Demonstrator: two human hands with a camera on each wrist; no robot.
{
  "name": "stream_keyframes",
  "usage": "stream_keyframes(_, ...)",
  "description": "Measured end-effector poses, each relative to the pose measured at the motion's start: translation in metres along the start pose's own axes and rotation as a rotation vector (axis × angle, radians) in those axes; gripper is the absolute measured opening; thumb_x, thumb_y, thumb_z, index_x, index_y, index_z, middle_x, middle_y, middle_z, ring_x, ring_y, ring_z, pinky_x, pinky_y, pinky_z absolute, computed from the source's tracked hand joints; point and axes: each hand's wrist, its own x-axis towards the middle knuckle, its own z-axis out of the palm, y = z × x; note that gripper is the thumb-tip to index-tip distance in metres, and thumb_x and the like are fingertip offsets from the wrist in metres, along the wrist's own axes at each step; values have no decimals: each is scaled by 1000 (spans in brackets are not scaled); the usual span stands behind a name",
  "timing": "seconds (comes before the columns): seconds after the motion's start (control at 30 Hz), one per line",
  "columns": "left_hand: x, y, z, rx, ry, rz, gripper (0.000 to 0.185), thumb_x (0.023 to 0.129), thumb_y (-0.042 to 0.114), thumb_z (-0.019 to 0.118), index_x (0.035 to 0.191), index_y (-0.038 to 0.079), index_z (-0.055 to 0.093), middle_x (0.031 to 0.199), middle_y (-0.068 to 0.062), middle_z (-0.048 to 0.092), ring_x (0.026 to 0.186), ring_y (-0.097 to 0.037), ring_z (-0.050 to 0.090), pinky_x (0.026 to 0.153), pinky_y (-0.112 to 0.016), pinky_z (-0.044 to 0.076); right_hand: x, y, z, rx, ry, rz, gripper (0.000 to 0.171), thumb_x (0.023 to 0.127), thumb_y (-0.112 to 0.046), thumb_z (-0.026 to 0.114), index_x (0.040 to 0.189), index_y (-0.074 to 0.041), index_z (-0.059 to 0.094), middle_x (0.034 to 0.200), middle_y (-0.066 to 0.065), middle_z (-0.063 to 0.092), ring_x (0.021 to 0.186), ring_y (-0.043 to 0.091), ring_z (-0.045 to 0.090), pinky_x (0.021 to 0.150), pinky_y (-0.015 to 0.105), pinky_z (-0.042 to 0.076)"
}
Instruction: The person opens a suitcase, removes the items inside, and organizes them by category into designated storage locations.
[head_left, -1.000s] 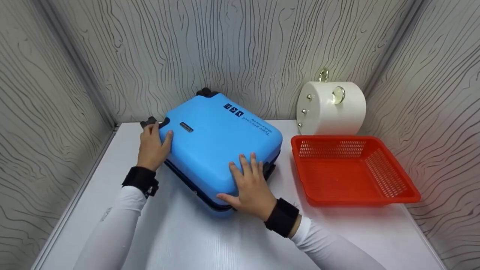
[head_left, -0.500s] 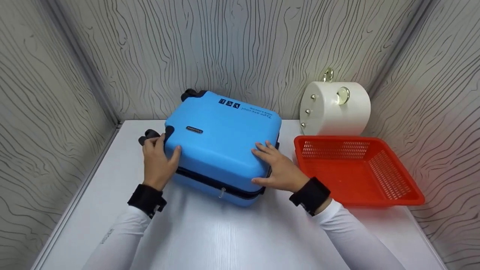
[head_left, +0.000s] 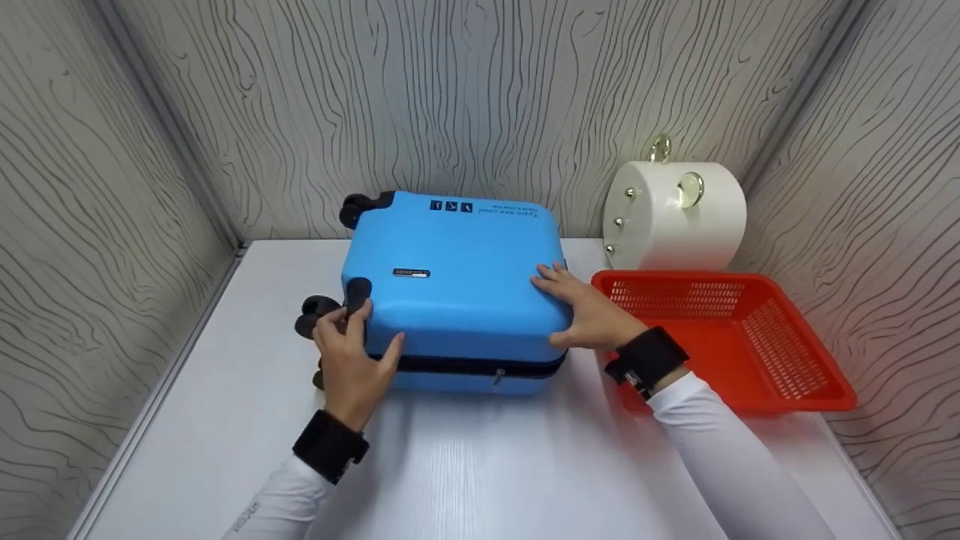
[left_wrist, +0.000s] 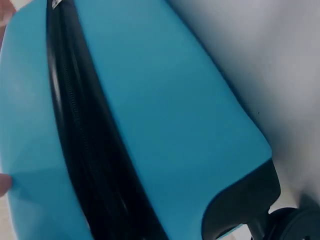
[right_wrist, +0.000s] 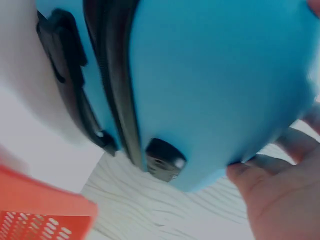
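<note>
A light blue suitcase (head_left: 457,255) lies flat on the white table, its long front side facing me. A black zipper band runs round it, with a metal zipper pull (head_left: 499,377) on the front side. Black wheels (head_left: 319,315) stick out at its left end. My left hand (head_left: 352,367) grips the near left corner, fingers by the wheel end, thumb on the front side. My right hand (head_left: 592,311) rests on the near right corner with fingers spread over the top. In the right wrist view a black carry handle (right_wrist: 70,75) and a black lock (right_wrist: 165,160) show on the suitcase's end.
A red plastic basket (head_left: 814,345) stands close to the right of the suitcase, just beyond my right wrist. Behind it sits a white drum-shaped object (head_left: 697,217) with clear round knobs. Wood-patterned panels (head_left: 480,97) wall in the table (head_left: 465,465).
The suitcase has turned on the table, so its front side now lies nearly parallel to the back wall. My left hand moved nearer to me with its corner; my right hand shifted right and away.
</note>
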Motion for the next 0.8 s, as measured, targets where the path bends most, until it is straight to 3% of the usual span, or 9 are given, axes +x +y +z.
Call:
stream_keyframes(0.13, -5, 6, 3, 32, 5, 0, 67, 86, 16, 93, 144, -4, 65, 136, -35, 46, 126, -50, 45, 97, -64, 54, -1, 4, -1, 7, -12, -6, 94, 86, -18, 78, 170, -11, 37, 183, 10, 20, 170, 41, 7, 126, 72, 27)
stream_keyframes(0.23, -7, 9, 6, 53, 38, 21, 65, 87, 18, 90, 142, -4, 64, 141, -35, 45, 129, -52, 44, 103, -66, 49, -3, 0, -3, -29, -22, -16, 92, 90, -22, 77, 171, -10, 34, 183, 12, 19, 170, 43, 7, 127, 73, 26)
stream_keyframes(0.33, -15, 12, 14, 70, 113, 134, 53, 87, 17, 88, 130, -5, 67, 133, -32, 51, 121, -48, 50, 101, -63, 46, -5, -7, -2, -80, 1, -25, 91, 95, -33, 78, 171, -9, 33, 182, 15, 20, 169, 44, 10, 125, 72, 30)
stream_keyframes(0.43, -29, 16, 28, 70, 129, 303, 29, 86, 15, 88, 104, 0, 71, 106, -20, 67, 97, -35, 63, 86, -47, 53, -3, -16, 3, -139, 59, -51, 97, 94, -45, 82, 171, -11, 35, 181, 17, 22, 168, 47, 13, 122, 73, 34)
stream_keyframes(0.5, -39, 22, 40, 57, 61, 386, 20, 86, 16, 89, 90, 7, 72, 86, -7, 70, 77, -22, 65, 69, -35, 55, -1, -21, 7, -183, 104, -75, 100, 90, -51, 85, 170, -13, 38, 180, 17, 25, 168, 48, 16, 122, 74, 34)
stream_keyframes(0.57, -51, 28, 53, 58, -49, 419, 18, 89, 21, 90, 83, 12, 75, 75, 0, 71, 64, -13, 65, 57, -28, 52, 2, -25, 11, -220, 134, -90, 101, 88, -53, 88, 169, -15, 41, 179, 16, 28, 167, 49, 19, 121, 75, 35)
stream_keyframes(0.67, -64, 38, 71, 96, -196, 405, 20, 93, 29, 87, 83, 14, 79, 72, 1, 72, 60, -10, 66, 51, -26, 52, 6, -27, 16, -258, 146, -87, 100, 86, -55, 89, 167, -16, 44, 177, 17, 33, 165, 50, 24, 120, 74, 36)
stream_keyframes(0.8, -74, 48, 90, 226, -290, 395, 32, 94, 41, 85, 78, 15, 77, 67, 1, 69, 55, -12, 64, 46, -27, 48, 9, -23, 23, -303, 140, -74, 99, 86, -56, 89, 166, -16, 47, 175, 19, 38, 163, 50, 30, 120, 73, 37)
